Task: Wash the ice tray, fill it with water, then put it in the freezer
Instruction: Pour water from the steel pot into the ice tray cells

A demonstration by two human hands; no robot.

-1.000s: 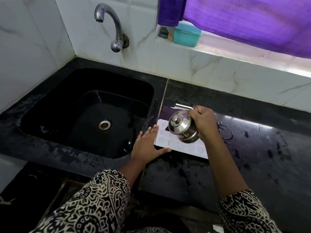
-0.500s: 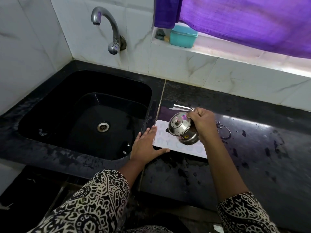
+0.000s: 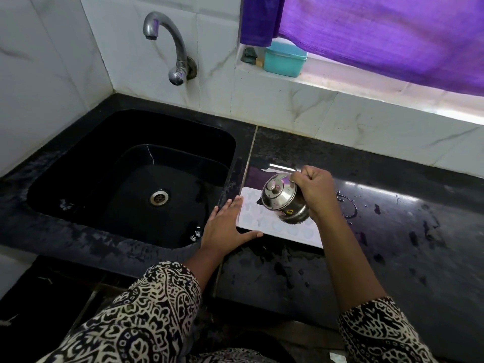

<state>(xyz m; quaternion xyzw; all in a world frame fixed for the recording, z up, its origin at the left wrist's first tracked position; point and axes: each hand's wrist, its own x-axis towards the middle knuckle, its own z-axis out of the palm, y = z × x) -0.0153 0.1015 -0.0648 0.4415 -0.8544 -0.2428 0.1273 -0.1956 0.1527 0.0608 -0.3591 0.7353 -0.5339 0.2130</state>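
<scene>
- The black stone tabletop [image 3: 392,258] runs across the view under white marbled wall tiles. Its surface is wet, with drops and a ring of water [image 3: 349,205] to the right of the hands.
- A purple curtain [image 3: 379,35] hangs over the window ledge [image 3: 366,85] at the upper right.
- The black sink [image 3: 110,158] is sunk into the left part of the tabletop, with wet patches on its floor.
- Black-and-white patterned sleeves [image 3: 146,318] cover both forearms at the bottom edge.
- The white ice tray [image 3: 251,218] lies flat on the tabletop just right of the sink's edge. Its shaped cells face up, and part of it is hidden under the pot.
- The left hand [image 3: 225,226] lies palm down at the tray's near left corner. Its fingers [image 3: 230,205] are straight and slightly apart along the tray's left edge, and the thumb lies against its near edge.
- The right hand [image 3: 314,189] is above the tray, its fingers clamped round the handle of the steel pot.
- The chrome tap [image 3: 175,48] comes out of the wall tiles, its spout curving over the sink.
- The steel pot [image 3: 284,199] is held above the tray and tipped over, so that its knobbed lid faces left and toward the camera. Whether water is running out cannot be told.
- A teal lidded box [image 3: 284,61] stands on the ledge, partly under the curtain, with a small dark object [image 3: 250,55] just beside it.
- The metal drain [image 3: 159,197] sits in the middle of the sink floor.
- A small yellow sticker [image 3: 289,211] shows on the pot's side. Its print is too small to read, and no other writing is legible.
</scene>
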